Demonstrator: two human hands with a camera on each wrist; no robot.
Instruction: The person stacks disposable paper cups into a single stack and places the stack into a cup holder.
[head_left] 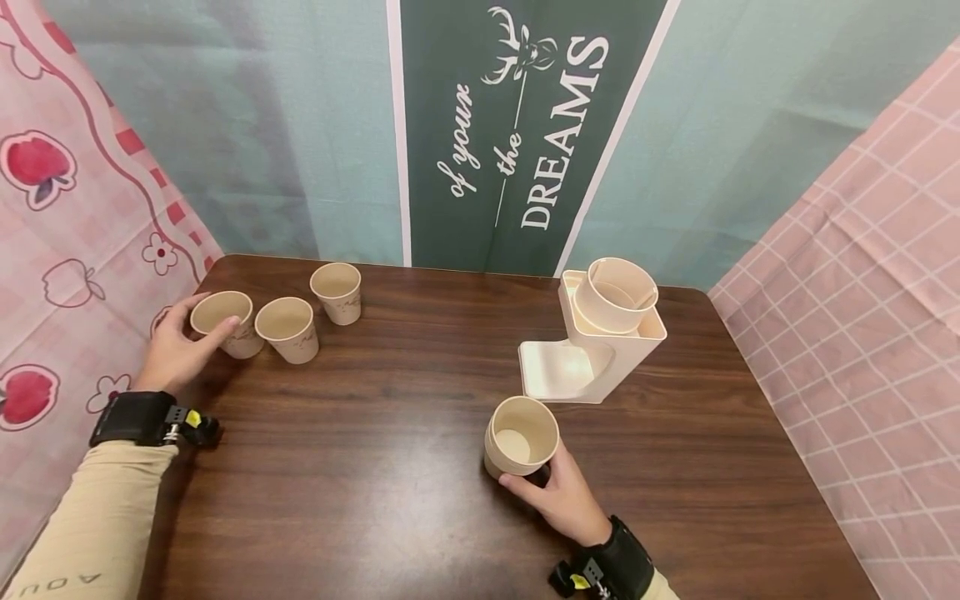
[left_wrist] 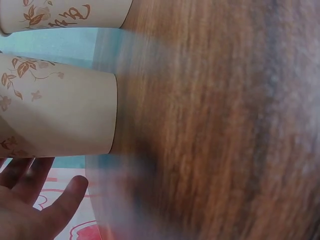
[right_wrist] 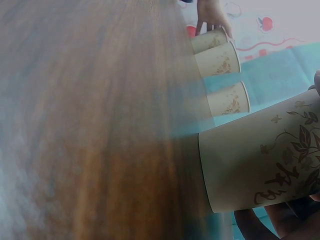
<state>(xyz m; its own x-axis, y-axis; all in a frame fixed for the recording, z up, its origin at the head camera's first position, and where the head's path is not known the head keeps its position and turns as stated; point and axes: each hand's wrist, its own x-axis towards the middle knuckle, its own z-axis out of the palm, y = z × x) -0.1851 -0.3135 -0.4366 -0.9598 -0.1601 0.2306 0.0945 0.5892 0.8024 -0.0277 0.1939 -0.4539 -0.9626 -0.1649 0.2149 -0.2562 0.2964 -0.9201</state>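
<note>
On the table's left side, my left hand (head_left: pixel 174 346) reaches round a paper cup (head_left: pixel 243 340), thumb by its near rim and fingers along its far side. In the left wrist view, that cup (left_wrist: pixel 60 110) stands upright on the table with fingers (left_wrist: pixel 32 175) against its side. Close beside it stands a second paper cup (head_left: pixel 296 344), and a third paper cup (head_left: pixel 343 307) is farther back. At the table's front middle, my right hand (head_left: pixel 558 496) grips nested paper cups (head_left: pixel 517 437) by their lower right side. A leaf print (right_wrist: pixel 300 140) shows on their outside.
A cream-coloured stand (head_left: pixel 558 371) with a raised round holder (head_left: pixel 611 300) is at the back right, just behind the nested cups. Cloth walls border the brown wooden table (head_left: pixel 397 358): pink at left and right, blue-green at the back.
</note>
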